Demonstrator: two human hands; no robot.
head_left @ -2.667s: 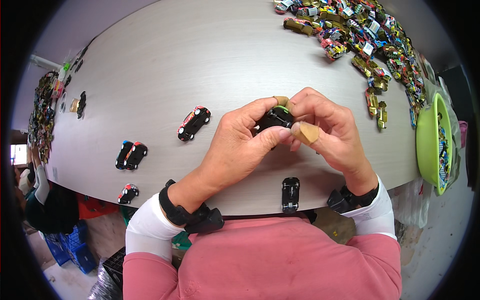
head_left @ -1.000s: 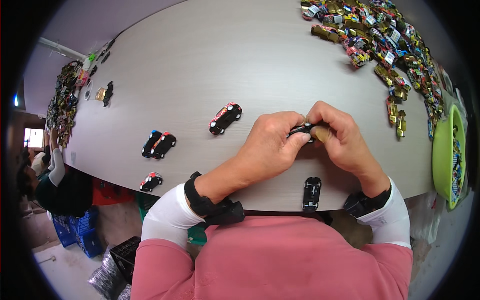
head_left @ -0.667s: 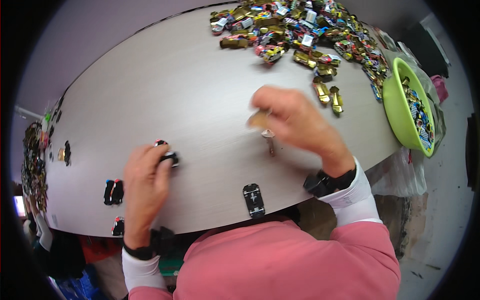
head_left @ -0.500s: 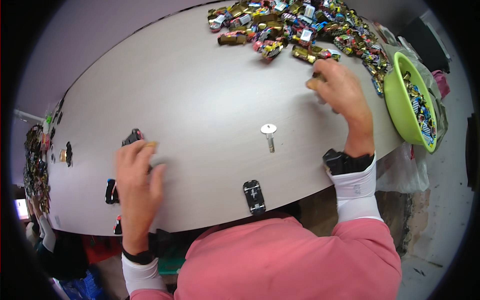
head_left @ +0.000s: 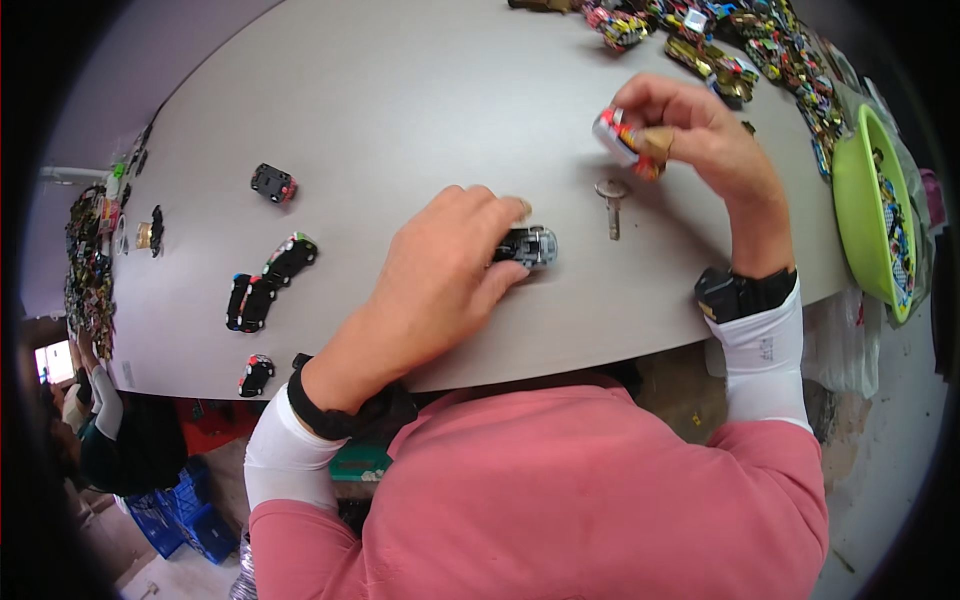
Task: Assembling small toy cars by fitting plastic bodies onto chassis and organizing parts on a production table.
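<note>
Car base (head_left: 538, 248) — black, grey-ended — held in left grip (head_left: 432, 265); right grip (head_left: 715, 138) pinches red-white car shell (head_left: 618, 138), slightly blurred.

Even light, soft shadows, dark distorted edges.

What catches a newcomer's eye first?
Probably the lime basin at far right, then the colourful toy-car heap at upper right. Near the centre, the left hand grips a grey car piece and the right hand holds a red-and-white one near a metal tool.
</note>
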